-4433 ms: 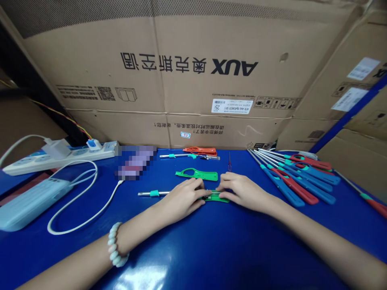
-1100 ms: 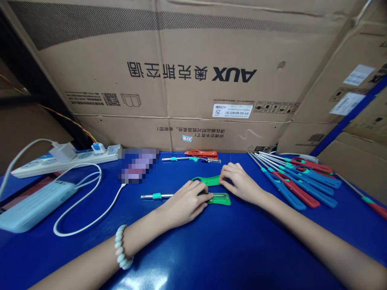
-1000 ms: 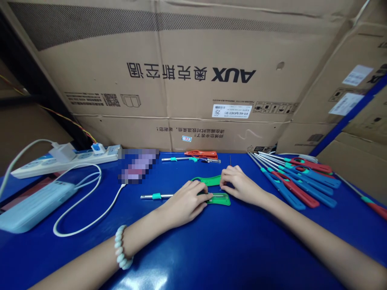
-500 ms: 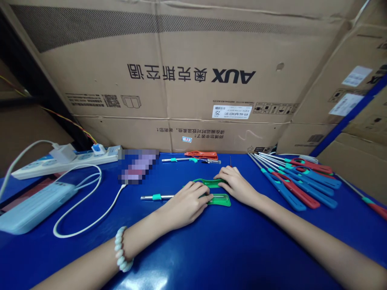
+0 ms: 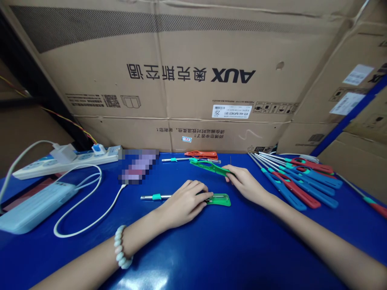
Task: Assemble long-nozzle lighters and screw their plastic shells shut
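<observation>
My right hand (image 5: pixel 244 179) pinches one end of a green lighter shell half (image 5: pixel 208 166) and holds it up off the table, its outer side turned upward. Under the curled fingers of my left hand (image 5: pixel 190 201) lies an open long-neck lighter on the blue table (image 5: pixel 187 257). Its green shell half (image 5: pixel 223 199) shows a clear fuel tank at the right. To the left of the hand sticks out its metal tube (image 5: pixel 148 197) with a teal collar (image 5: pixel 157 197). The lighter's middle is hidden by my fingers.
Behind lie a red shell half (image 5: pixel 201 154) and another metal tube (image 5: pixel 169 160). Several red and blue lighters (image 5: pixel 305 189) are fanned out at the right. A power bank (image 5: pixel 39 205), cables and a power strip (image 5: pixel 68 160) occupy the left. Cardboard (image 5: pixel 193 96) walls the back.
My right hand has lifted the green shell half off the table and tilted it, moving slightly right. My left hand has stayed on the open lighter.
</observation>
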